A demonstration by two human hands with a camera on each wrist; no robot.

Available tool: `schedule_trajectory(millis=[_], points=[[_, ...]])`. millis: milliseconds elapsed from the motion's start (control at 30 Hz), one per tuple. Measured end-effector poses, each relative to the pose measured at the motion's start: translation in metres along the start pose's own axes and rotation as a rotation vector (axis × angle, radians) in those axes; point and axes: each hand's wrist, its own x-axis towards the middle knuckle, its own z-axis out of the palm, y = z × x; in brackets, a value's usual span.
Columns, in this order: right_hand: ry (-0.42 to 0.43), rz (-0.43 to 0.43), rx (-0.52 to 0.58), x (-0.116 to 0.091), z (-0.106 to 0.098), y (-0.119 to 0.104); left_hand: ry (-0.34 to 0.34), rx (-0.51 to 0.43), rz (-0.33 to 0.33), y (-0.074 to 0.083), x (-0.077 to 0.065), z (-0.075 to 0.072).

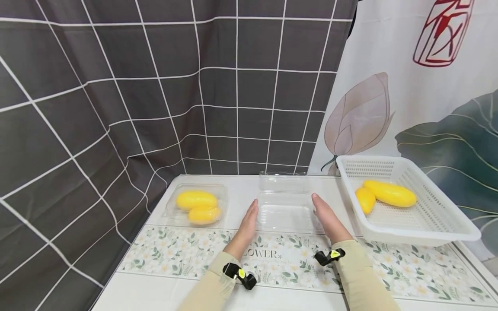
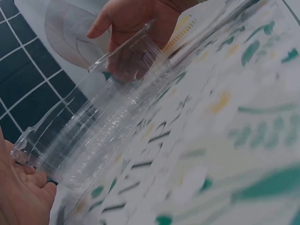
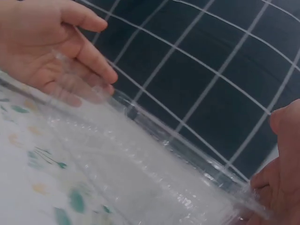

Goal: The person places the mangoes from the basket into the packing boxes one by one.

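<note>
A clear plastic clamshell box sits on the table between both hands, its hinged lid laid back toward the curtain. Nothing lies inside the box. At its left side is my left hand, fingers extended and palm facing inward. My right hand mirrors it on the opposite side, fingers straight, thumb raised. In the left wrist view, the right hand's fingers show through the clear plastic wall. The right wrist view has the left hand's fingers right at the box's rim.
Left on the table, another clear box contains two yellow oblong items. A white plastic basket at right holds two more yellow pieces. Behind hangs a dark grid curtain. A floral strip crosses the table.
</note>
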Motion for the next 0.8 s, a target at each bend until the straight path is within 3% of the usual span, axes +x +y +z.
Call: schedule_trajectory(millis=[300, 467, 800], points=[[0.005, -0.021, -0.027, 0.007, 0.033, -0.001, 0.055, 0.053, 0.038, -0.013, -0.01, -0.026], [0.001, -0.049, 0.023, 0.009, 0.038, 0.003, 0.064, 0.034, 0.068, -0.018, -0.01, -0.029], [-0.004, -0.067, 0.05, 0.01, 0.042, 0.007, 0.054, 0.008, 0.042, -0.02, -0.013, -0.032]])
